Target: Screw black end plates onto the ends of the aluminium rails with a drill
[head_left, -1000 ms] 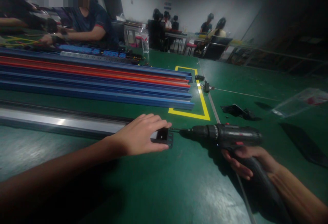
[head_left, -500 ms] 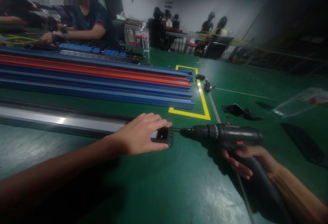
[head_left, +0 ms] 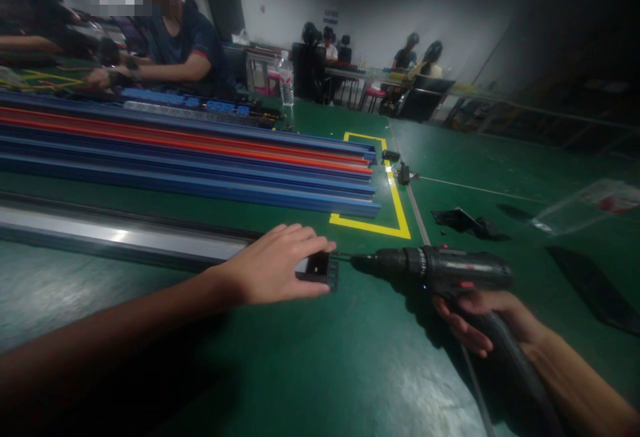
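A long black and silver metal rail [head_left: 150,240] lies across the green table from the left. My left hand [head_left: 280,263] is clasped over its right end, thumb and fingers on either side of a black end cap [head_left: 332,273]. In my right hand [head_left: 480,320] is a black cordless drill [head_left: 445,267], held by its grip and pointing left. Its thin bit [head_left: 353,255] reaches the upper part of the end cap; whether a screw sits at its tip is too small to tell. A small blue light shows on the drill.
Blue and orange rails [head_left: 250,177] lie beyond, their ends inside a yellow tape outline [head_left: 400,210]. Small black parts [head_left: 467,221] and a clear plastic bottle [head_left: 585,207] lie at right. Another bottle [head_left: 287,83] stands behind. A person [head_left: 185,57] works across the table.
The view has shifted slightly. A small blue light now shows on the drill. Both hands keep their hold, and the bit stays at the end cap.
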{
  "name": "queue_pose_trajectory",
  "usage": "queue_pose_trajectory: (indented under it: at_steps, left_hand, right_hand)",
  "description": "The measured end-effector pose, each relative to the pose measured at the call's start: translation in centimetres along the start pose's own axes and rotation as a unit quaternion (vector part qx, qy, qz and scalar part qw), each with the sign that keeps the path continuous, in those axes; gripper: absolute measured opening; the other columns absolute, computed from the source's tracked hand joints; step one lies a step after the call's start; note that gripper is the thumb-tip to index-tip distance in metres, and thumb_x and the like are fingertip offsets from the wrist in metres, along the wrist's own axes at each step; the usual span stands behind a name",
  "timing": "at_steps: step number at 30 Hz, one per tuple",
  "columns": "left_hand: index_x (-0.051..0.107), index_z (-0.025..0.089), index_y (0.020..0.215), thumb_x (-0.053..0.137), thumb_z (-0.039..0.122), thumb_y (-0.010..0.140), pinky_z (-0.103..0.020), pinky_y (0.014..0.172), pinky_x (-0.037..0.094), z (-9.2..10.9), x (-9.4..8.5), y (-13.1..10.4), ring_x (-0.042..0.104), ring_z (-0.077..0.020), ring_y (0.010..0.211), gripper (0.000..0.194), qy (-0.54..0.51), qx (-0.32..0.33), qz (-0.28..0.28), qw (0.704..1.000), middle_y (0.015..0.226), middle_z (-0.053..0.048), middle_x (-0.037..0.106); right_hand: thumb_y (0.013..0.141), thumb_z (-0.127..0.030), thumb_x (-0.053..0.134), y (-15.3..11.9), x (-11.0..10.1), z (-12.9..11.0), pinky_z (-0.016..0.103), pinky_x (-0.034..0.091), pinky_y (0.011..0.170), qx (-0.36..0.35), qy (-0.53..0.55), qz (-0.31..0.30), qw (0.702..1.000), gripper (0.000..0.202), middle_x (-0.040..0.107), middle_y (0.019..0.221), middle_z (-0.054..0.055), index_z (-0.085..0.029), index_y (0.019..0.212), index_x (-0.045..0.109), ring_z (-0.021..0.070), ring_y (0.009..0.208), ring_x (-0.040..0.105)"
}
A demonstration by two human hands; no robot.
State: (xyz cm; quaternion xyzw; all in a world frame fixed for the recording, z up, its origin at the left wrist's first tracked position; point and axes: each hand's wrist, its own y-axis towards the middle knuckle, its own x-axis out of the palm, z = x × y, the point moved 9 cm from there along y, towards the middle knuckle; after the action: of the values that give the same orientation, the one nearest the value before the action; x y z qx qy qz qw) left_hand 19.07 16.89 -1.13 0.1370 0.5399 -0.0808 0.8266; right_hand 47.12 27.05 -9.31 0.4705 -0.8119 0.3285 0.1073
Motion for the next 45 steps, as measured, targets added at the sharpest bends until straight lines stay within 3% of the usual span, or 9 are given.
queue_pose_trajectory:
  at_steps: [21,45]
  left_hand:
    - [0.055,0.026,0.134,0.063,0.059,0.088,-0.039,0.095,0.04,0.23,-0.1,0.03,0.056,-0.0251,0.111,0.057,0.0,0.0,-0.002,1.0,0.122,-0.006,0.063]
    - [0.053,0.028,0.135,0.064,0.058,0.088,-0.038,0.095,0.04,0.16,-0.05,-0.02,0.056,-0.0238,0.111,0.057,0.001,-0.003,-0.006,1.0,0.121,-0.004,0.062]
  right_hand:
    - [0.081,-0.026,0.066,-0.05,0.76,-0.26,0.02,0.052,0.044,-0.006,0.006,-0.027,1.0,0.029,0.068,0.071,0.008,-0.005,0.1,0.074,0.0093,0.043,0.056]
    - [0.078,-0.025,0.07,-0.21,0.46,-0.07,0.02,0.053,0.042,0.002,0.016,-0.007,1.0,0.026,0.068,0.067,0.008,-0.005,0.094,0.076,0.0095,0.042,0.058]
